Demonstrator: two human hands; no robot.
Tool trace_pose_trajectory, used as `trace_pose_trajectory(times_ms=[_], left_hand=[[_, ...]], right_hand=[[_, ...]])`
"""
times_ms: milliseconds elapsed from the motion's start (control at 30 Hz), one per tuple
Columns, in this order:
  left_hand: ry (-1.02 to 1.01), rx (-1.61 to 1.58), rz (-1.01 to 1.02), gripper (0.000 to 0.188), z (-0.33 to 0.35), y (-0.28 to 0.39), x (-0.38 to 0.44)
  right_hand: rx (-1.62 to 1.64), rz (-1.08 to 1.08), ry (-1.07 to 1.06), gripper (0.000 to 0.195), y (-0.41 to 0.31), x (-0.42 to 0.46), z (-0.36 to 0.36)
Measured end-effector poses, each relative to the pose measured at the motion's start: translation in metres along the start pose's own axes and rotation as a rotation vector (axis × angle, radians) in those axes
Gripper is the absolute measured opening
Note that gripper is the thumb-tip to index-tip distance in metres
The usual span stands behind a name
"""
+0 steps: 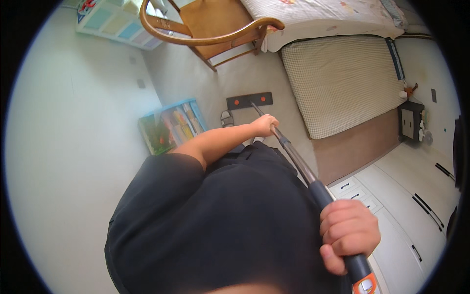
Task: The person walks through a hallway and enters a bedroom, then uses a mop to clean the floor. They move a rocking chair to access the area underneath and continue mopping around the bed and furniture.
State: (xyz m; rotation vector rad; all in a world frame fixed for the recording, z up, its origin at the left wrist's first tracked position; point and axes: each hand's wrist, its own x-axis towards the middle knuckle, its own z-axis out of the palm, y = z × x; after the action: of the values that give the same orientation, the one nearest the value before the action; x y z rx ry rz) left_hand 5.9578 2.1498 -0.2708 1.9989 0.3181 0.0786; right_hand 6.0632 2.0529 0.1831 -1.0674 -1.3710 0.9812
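Both of my hands are on a flat mop, whose metal pole [299,160] runs slantwise across the front of my body. Low on the pole, my left hand [265,125] is closed around it with the arm stretched out. Higher up, my right hand [350,233] wraps the dark grip [321,193], close to an orange end piece [366,283]. The mop head [257,100], a dark flat bar with two orange-red knobs, lies on the floor beyond my feet. A grey sandal [227,118] shows just beside it.
A wooden armchair [216,22] stands ahead, next to a bed with a floral cover [315,18]. A checked mattress [341,81] lies to the right, near white cabinets [400,205]. At left are a blue-framed bin [183,125] and a wall [73,147].
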Motion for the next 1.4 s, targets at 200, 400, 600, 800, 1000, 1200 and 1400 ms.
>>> trace_pose_trajectory(times_ms=[200, 400, 600, 800, 1000, 1200, 1400], left_hand=[[0.138, 0.094, 0.015, 0.012, -0.028, -0.004, 0.038], [0.409, 0.144, -0.177, 0.019, -0.045, -0.046, 0.067], [-0.115, 0.261, -0.151, 0.013, 0.022, -0.033, 0.065], [-0.317, -0.016, 0.046, 0.012, 0.148, 0.025, 0.035], [-0.340, -0.015, 0.072, 0.012, 0.101, 0.065, 0.065], [0.049, 0.071, 0.117, 0.003, 0.049, 0.018, 0.135], [-0.229, 0.340, 0.016, 0.011, 0.036, -0.023, 0.155]], right_hand=[[0.071, -0.141, -0.195, 0.018, 0.000, -0.020, -0.044], [0.070, -0.111, 0.114, 0.028, 0.081, -0.052, -0.045], [-0.033, 0.058, 0.200, 0.016, 0.040, -0.117, -0.060], [-0.006, 0.213, 0.302, 0.016, -0.039, -0.140, -0.057], [0.029, 0.051, 0.165, 0.019, -0.044, -0.152, -0.079], [-0.007, -0.097, 0.526, 0.022, 0.010, -0.146, -0.070], [-0.078, 0.027, 0.579, 0.021, 0.083, -0.180, -0.063]])
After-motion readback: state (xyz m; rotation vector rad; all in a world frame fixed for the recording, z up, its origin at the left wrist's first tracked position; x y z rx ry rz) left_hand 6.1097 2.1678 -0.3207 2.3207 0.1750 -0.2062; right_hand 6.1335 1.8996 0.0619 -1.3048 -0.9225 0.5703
